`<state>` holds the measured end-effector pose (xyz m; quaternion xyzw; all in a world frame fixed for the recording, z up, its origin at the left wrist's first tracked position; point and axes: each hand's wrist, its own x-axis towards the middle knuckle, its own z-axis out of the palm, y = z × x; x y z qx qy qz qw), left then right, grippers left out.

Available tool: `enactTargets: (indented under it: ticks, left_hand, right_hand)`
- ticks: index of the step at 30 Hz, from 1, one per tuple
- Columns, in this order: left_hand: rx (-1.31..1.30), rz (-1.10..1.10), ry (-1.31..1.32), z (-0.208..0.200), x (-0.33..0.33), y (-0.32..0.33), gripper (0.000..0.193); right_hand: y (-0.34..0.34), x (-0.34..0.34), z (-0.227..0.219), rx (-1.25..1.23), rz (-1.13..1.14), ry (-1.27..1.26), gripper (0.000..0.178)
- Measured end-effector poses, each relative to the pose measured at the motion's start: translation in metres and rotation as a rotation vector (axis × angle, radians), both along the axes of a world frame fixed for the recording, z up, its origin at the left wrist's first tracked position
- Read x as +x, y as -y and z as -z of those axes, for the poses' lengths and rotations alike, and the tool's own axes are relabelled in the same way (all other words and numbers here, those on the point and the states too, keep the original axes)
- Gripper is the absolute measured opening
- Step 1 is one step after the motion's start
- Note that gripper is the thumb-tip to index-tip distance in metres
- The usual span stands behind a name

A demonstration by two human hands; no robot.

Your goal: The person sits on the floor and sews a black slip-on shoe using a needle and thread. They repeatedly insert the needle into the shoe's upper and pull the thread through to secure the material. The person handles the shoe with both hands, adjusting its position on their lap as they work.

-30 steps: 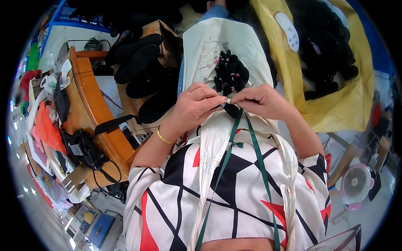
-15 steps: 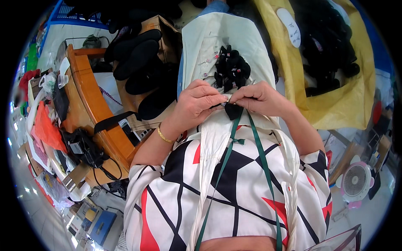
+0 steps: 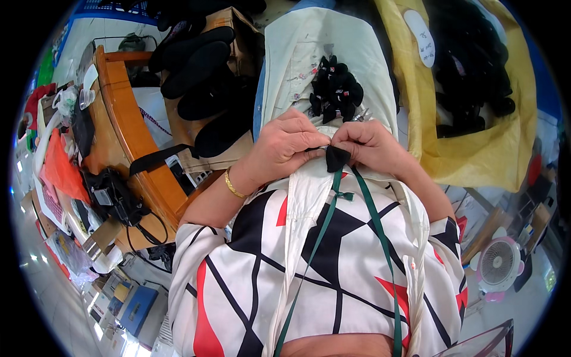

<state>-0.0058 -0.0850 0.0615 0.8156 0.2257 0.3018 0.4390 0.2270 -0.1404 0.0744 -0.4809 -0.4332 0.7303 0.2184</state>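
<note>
Both hands were close together above the lap, in front of the shirt (image 3: 256, 285). The left hand (image 3: 292, 146) was nearly closed; its thumb and forefinger pinched the upper left edge of a small black piece (image 3: 338, 159). Something thin and shiny was at these fingertips, but it was too small to tell what. The right hand (image 3: 367, 144) was curled, and it had its thumb and forefinger shut on the upper right edge of the same piece. So the black piece was between the two hands, its wide dark part hanging below the fingertips. A yellow bracelet (image 3: 231, 182) was around the left wrist.

Just beyond the hands, a pile (image 3: 335, 89) of similar black pieces lay on the white apron (image 3: 321, 30). A green ribbon (image 3: 344, 196) with a knot hung over the shirt, just below the black piece.

To the left were black soles (image 3: 195, 74), a cardboard box (image 3: 223, 157) and an orange wooden frame (image 3: 121, 124), with a black bag (image 3: 110, 196) beside it. To the right stood an open yellow sack (image 3: 476, 169) with black things in it, and a white fan (image 3: 498, 262).
</note>
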Motion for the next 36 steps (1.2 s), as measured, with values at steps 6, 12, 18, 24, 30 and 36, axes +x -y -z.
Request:
enactTargets:
  ticks: [6,12,18,24,30,36]
  left_hand:
    - [-0.208,-0.055,0.016,0.003,0.002,0.003,0.027]
    - [-0.338,-0.014,-0.024,-0.002,-0.001,0.000,0.025]
    - [-0.359,-0.033,-0.037,0.010,0.005,0.001,0.021]
    - [-0.437,-0.253,-0.218,0.017,0.013,-0.001,0.018]
    - [-0.144,-0.248,-0.156,0.020,0.015,0.000,0.022]
    - [-0.127,-0.241,-0.159,0.030,0.015,0.003,0.021]
  right_hand:
    - [0.001,0.002,0.012,0.132,0.008,-0.019,0.009]
    - [-0.011,0.006,0.012,-0.001,-0.062,-0.096,0.022]
    - [-0.013,-0.002,0.011,0.071,-0.049,-0.068,0.027]
    - [-0.023,-0.002,0.014,0.578,0.069,0.435,0.011]
    - [-0.024,-0.015,0.023,1.298,-0.086,0.693,0.022]
    - [-0.021,-0.022,0.002,1.578,-0.202,0.436,0.021]
